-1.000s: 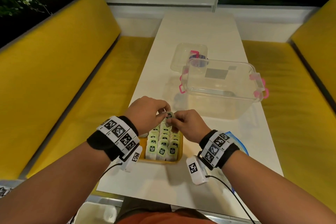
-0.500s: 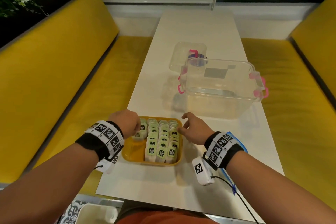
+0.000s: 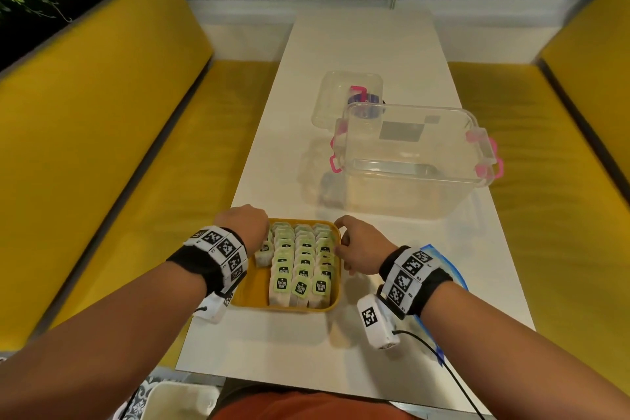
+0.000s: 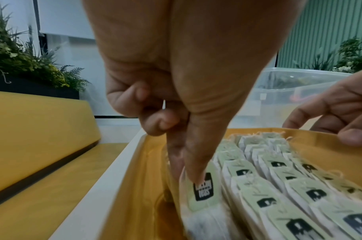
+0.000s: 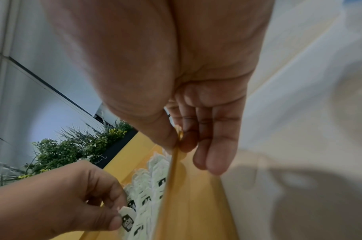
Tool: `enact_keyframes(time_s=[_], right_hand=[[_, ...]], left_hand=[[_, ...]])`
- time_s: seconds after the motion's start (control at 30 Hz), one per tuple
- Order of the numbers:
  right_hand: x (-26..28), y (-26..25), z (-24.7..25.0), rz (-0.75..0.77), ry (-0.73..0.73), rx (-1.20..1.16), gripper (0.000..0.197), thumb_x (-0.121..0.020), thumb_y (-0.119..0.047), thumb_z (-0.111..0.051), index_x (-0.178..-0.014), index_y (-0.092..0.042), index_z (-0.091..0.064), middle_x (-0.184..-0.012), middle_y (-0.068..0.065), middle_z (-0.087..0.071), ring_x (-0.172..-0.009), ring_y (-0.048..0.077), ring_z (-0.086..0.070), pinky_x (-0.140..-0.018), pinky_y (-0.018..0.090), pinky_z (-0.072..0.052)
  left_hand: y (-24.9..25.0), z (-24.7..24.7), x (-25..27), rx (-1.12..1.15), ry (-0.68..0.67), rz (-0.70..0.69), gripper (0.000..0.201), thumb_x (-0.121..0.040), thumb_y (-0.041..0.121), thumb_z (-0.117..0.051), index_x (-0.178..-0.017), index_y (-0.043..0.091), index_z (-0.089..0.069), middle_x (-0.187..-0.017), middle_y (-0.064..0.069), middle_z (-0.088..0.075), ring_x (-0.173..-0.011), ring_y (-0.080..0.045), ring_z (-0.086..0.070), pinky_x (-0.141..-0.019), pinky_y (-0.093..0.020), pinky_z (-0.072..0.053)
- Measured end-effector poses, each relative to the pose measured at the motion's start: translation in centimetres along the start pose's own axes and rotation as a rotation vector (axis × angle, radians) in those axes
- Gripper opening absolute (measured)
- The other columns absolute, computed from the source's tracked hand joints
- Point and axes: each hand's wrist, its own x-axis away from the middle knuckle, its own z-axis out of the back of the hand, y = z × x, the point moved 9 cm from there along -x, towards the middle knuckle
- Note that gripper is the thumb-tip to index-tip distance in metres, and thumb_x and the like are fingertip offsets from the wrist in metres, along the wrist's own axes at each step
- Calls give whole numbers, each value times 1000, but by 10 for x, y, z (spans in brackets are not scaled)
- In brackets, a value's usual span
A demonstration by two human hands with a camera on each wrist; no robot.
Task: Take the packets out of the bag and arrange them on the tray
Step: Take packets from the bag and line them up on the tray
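I have my left hand (image 3: 246,227) over the far left corner of the shallow yellow plastic tray (image 3: 250,290), which sits near the front edge of the long white table (image 3: 358,44), and its thumb and forefinger are pinching the pale green paper tag of one white tea packet (image 4: 202,188) while the other fingers curl up out of the way. That packet stands just left of the three tidy rows of tea packets (image 3: 301,269) already filling the right side of the tray, so I judge I am starting a fourth row against them. My right hand (image 3: 358,245) steadies the tray, thumb inside and fingers outside, nipping the right rim near its far corner. To do this well I want to lower the packet upright, tag facing me like the others, snug against the neighbouring row but without nudging it, since those thin packets look ready to topple like dominoes. I should let go of the tag only once the packet's base rests on the tray floor, and keep the right hand's hold light so the tray does not tilt. The blue-edged clear plastic bag (image 3: 443,259) lies under my right wrist at the right edge of the table; I cannot tell whether packets remain in it.
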Motion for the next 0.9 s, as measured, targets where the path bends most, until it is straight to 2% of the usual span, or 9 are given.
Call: enact_keyframes(time_s=[0.1,0.27,0.4,0.5,0.57,0.63,0.73,0.83,0.9], right_hand=[[2,0,1,-3,0,10,41,-94,-17,-53,-132,-13,-41,-80,10,-70,-60,23,-68,-59,38,-60],[14,5,16,-7,59,-26,46,-96,-26,-54,-138,-15,-36,-91,6,-70,-60,22,-69,-60,31,-57],[35,15,52,70,207,-93,28,-95,-18,-54,-123,-16,-52,-93,1,-65,-58,18,-64,-55,32,-57],[55,35,92,110,383,-81,14,-91,-13,-58,-100,-22,-62,-86,0,-68,-62,13,-60,-61,32,-51],[72,54,115,102,490,-54,12,-89,-13,-62,-93,-24,-64,-84,-1,-67,-69,11,-58,-67,25,-44],[89,75,126,78,543,-44,11,-88,-13,-63,-91,-23,-65,-81,-4,-63,-72,8,-56,-65,19,-40],[110,104,127,33,547,-6,9,-88,-14,-64,-91,-22,-66,-83,-5,-60,-73,4,-54,-69,22,-37],[119,133,116,-30,500,81,14,-86,-19,-67,-98,-25,-68,-100,3,-55,-91,16,-54,-79,26,-38],[123,149,105,-67,452,87,19,-85,-23,-70,-102,-29,-68,-110,7,-50,-101,22,-54,-92,33,-44]], left_hand=[[1,0,1,18,1,-8,14,-86,20,-61,-94,25,-72,-97,2,-70,-84,-20,-65,-68,-30,-53],[-4,23,10,137,57,-4,16,-86,30,-66,-103,30,-68,-107,5,-66,-94,-17,-62,-74,-29,-52],[13,66,33,329,173,-53,13,-85,32,-67,-98,30,-69,-100,9,-68,-92,-13,-61,-73,-28,-49],[60,97,53,477,250,-235,14,-86,32,-66,-99,29,-69,-96,14,-69,-86,-8,-59,-73,-23,-42],[98,106,63,554,261,-341,16,-88,32,-65,-103,29,-69,-99,15,-68,-79,-5,-54,-76,-22,-41],[138,108,67,583,260,-424,16,-90,31,-63,-105,29,-68,-104,14,-67,-78,-5,-52,-79,-22,-42],[197,95,69,556,226,-518,18,-92,29,-60,-108,28,-67,-112,7,-63,-90,-12,-56,-85,-26,-42],[243,71,66,502,155,-554,21,-93,25,-56,-111,29,-67,-120,2,-56,-106,-20,-57,-90,-30,-41],[261,51,61,439,88,-523,27,-93,24,-54,-118,30,-64,-127,-1,-51,-110,-24,-56,-92,-33,-42]])
